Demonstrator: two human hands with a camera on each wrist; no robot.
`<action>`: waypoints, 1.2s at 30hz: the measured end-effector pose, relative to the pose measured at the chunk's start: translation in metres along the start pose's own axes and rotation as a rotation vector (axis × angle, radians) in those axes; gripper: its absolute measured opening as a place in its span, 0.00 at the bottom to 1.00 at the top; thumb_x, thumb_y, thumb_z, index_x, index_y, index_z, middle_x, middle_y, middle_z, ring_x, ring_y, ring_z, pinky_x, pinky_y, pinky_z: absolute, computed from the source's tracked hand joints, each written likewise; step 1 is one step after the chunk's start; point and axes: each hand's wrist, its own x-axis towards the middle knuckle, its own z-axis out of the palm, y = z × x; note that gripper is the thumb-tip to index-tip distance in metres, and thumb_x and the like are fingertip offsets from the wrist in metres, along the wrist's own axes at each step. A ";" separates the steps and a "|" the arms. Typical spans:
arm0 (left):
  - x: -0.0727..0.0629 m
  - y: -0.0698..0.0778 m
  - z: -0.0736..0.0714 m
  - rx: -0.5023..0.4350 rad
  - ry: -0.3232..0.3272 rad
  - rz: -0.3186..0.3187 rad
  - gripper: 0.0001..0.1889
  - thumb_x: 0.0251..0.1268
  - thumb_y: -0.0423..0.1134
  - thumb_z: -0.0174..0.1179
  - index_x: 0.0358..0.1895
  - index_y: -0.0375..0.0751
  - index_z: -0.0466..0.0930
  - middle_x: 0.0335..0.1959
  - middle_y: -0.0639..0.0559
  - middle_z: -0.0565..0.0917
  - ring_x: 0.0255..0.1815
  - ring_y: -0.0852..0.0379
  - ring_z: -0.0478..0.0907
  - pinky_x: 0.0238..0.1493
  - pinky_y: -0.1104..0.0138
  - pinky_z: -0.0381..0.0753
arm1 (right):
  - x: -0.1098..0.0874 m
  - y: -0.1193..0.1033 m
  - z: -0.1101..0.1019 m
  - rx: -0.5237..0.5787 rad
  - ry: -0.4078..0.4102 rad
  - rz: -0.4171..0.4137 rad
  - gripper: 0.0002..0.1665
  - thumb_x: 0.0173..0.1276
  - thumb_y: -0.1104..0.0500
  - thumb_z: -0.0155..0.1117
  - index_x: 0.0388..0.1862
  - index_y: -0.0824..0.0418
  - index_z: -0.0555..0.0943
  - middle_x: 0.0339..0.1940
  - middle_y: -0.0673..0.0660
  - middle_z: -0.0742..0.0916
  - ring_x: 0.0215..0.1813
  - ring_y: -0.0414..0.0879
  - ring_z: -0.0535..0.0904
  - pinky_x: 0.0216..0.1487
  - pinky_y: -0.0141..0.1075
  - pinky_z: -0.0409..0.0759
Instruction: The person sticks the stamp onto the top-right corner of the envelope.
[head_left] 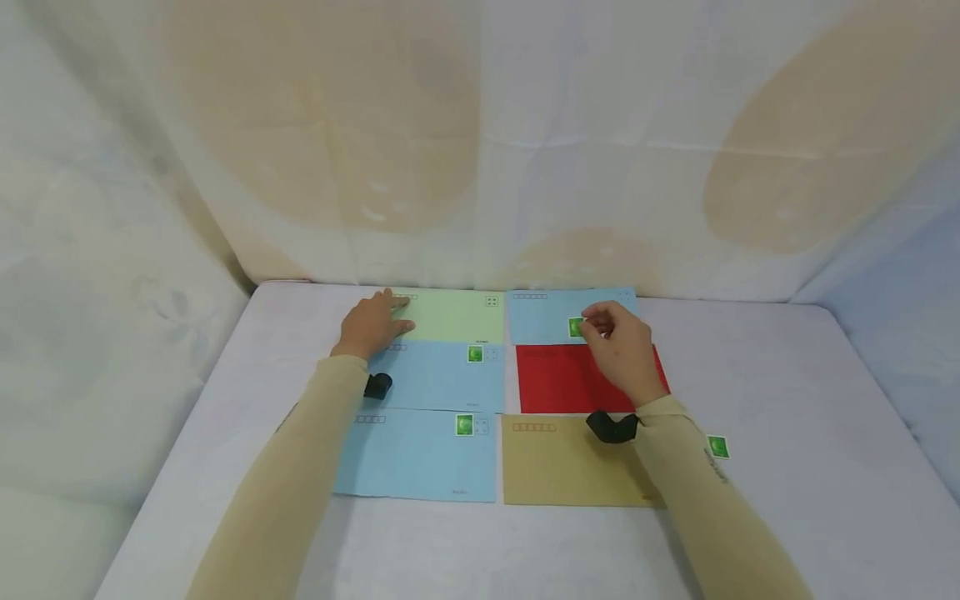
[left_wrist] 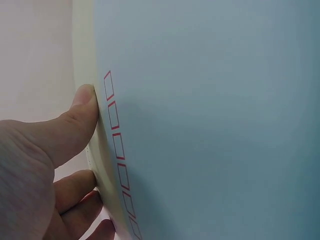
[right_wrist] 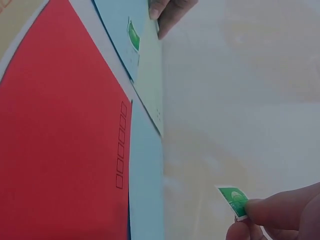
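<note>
My right hand (head_left: 624, 354) pinches a small green stamp (right_wrist: 233, 200) with a white border between thumb and fingers. In the head view it overlaps the back right blue envelope (head_left: 536, 320). At the back left, my left hand (head_left: 370, 327) rests with its fingers spread on the left end of a pale green envelope (head_left: 446, 318). The left wrist view shows its thumb and fingers (left_wrist: 80, 190) along the envelope's edge, beside a blue envelope (left_wrist: 210, 125) with red postcode boxes.
Two more blue envelopes, the middle one (head_left: 435, 383) and the front one (head_left: 412, 458), each bear a green stamp near the top right. A red envelope (head_left: 555, 379) and a tan envelope (head_left: 562, 471) lie on the right. Another stamp (head_left: 718, 447) lies beside my right sleeve. Fabric walls (head_left: 525, 167) surround the table.
</note>
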 end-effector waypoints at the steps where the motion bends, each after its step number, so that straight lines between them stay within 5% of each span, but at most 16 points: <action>1: 0.000 0.000 0.000 -0.001 -0.002 0.000 0.30 0.73 0.47 0.61 0.74 0.44 0.69 0.77 0.31 0.59 0.73 0.28 0.61 0.67 0.41 0.68 | 0.001 0.000 0.002 0.003 0.001 0.003 0.10 0.72 0.65 0.62 0.49 0.69 0.81 0.41 0.64 0.86 0.41 0.55 0.80 0.44 0.44 0.77; 36: -0.004 -0.004 -0.003 -0.011 0.008 -0.009 0.30 0.73 0.47 0.61 0.74 0.43 0.69 0.76 0.31 0.59 0.73 0.27 0.61 0.68 0.40 0.66 | 0.027 -0.031 0.059 0.088 -0.083 0.083 0.12 0.73 0.60 0.61 0.52 0.64 0.80 0.44 0.60 0.85 0.45 0.53 0.79 0.46 0.44 0.80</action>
